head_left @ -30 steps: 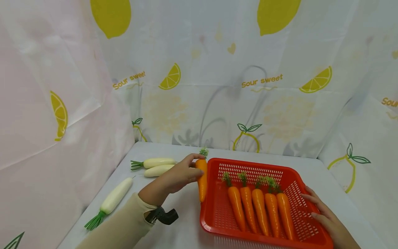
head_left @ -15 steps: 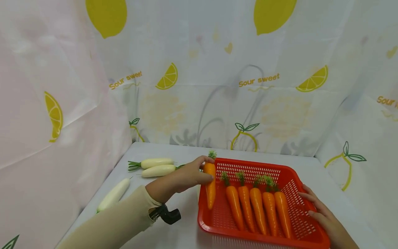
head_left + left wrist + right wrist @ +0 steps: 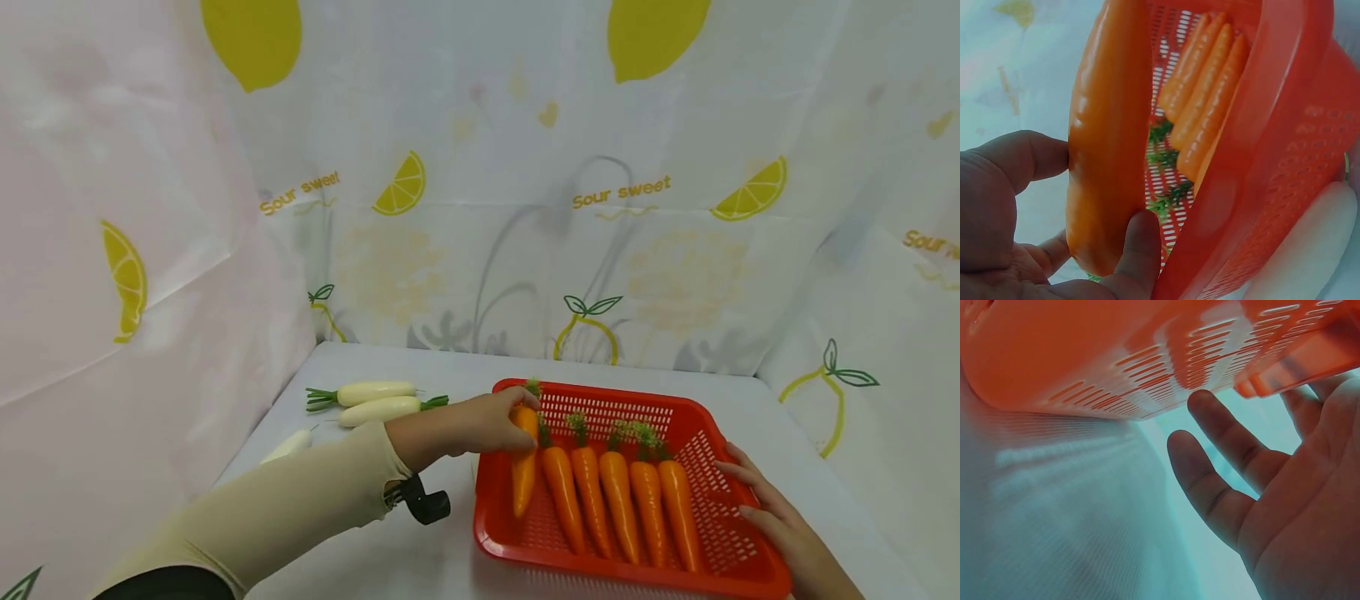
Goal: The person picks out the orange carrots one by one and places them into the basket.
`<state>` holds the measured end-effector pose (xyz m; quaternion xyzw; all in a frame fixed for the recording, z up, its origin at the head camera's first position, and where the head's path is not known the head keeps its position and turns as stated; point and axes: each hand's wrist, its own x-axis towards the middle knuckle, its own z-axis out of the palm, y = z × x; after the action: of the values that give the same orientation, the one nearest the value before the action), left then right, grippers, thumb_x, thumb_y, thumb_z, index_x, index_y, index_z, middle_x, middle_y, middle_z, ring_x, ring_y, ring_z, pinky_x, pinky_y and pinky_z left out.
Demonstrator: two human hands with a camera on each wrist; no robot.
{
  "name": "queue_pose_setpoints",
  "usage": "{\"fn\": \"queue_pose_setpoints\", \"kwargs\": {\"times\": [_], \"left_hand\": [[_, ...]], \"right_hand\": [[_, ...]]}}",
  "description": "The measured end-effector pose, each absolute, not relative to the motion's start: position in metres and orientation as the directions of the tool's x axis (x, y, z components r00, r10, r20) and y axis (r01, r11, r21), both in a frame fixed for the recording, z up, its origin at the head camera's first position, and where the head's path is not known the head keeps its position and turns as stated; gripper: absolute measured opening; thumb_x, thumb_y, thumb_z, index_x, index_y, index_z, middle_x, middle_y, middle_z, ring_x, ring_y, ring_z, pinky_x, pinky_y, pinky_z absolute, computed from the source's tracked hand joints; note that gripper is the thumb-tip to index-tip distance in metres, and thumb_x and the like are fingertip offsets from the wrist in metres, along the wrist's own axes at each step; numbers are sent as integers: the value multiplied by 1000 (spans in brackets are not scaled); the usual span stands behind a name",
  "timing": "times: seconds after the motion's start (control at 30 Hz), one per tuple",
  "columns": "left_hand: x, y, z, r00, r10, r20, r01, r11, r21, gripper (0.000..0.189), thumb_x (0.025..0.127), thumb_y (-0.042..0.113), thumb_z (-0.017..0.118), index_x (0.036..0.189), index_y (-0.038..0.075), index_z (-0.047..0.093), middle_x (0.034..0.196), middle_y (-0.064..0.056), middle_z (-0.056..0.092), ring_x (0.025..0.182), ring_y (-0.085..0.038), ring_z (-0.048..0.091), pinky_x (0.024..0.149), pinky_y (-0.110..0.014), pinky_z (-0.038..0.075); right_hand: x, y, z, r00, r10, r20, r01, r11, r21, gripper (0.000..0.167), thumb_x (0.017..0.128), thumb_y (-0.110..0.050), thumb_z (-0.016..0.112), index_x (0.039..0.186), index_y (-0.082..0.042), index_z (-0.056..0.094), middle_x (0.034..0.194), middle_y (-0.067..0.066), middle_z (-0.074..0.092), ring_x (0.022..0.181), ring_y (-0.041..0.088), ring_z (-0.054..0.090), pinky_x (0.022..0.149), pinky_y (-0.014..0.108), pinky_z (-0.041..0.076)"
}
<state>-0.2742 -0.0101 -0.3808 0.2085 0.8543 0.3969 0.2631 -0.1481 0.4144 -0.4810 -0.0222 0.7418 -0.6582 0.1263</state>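
Note:
My left hand [image 3: 491, 423] grips an orange carrot [image 3: 525, 471] near its leafy top, between thumb and fingers. The carrot hangs tip down over the left side of a red plastic basket [image 3: 491, 521]. In the left wrist view the same carrot [image 3: 1107, 144] stands large beside the basket's rim [image 3: 1254, 125]. Several more carrots [image 3: 618, 504] lie side by side in the basket, leafy ends to the back. My right hand [image 3: 791, 533] holds the basket's right rim, thumb and fingertips over it; two fingers [image 3: 1210, 487] extend beneath the rim outside the perforated wall.
Two white radishes [image 3: 382, 408] lie at the back left of the white table [image 3: 375, 542]. A third white radish [image 3: 288, 446] is mostly hidden behind the left sleeve [image 3: 285, 508]. Fabric walls [image 3: 465, 275] with lemon prints enclose the table's back and sides.
My left hand has carried the carrot rightward and lower, from outside the basket's left edge to inside its rim. The sleeve now covers more of the nearest radish. My right hand stays at the rim.

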Motion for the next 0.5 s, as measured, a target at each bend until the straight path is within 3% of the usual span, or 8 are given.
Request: {"fn": "queue_pose_setpoints", "kwargs": {"times": [0.23, 0.5], "left_hand": [[-277, 13, -383, -744, 570, -347, 191, 680, 708, 55, 86, 17, 86, 133, 19, 57, 111, -5, 60, 100, -20, 60, 88, -38, 60], [-287, 28, -398, -687, 554, -469, 82, 701, 708, 54, 85, 9, 87, 129, 13, 55, 110, -9, 59, 94, -24, 63, 85, -38, 62]], "right_hand": [[-148, 416, -479, -972, -182, -149, 123, 148, -981, 55, 115, -23, 35, 167, -23, 18, 168, -32, -2, 116, -14, 54, 86, 53, 61], [-148, 412, -478, -971, -158, -178, 154, 156, -976, 56, 114, -25, 37, 167, -23, 19, 170, -28, -3, 115, -15, 54, 87, 54, 61]]}}
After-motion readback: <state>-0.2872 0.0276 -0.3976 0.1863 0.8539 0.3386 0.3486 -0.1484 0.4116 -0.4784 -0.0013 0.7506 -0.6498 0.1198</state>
